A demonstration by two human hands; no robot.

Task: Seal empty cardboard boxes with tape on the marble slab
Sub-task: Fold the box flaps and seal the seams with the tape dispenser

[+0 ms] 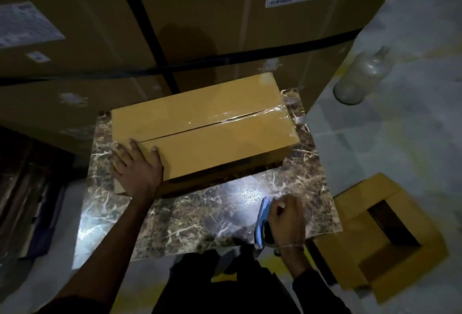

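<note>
A closed tan cardboard box lies on the brown marble slab. Clear tape covers the right part of its top seam; the left part of the seam shows bare. My left hand rests on the box's near left corner, fingers spread over the top edge and end face. My right hand grips a blue tape dispenser above the slab's near right part, apart from the box.
Large strapped cartons with labels stand right behind the slab. An open cardboard box sits on the floor at the right. A clear glass bottle lies on the tiled floor at the upper right. Dark clutter fills the left edge.
</note>
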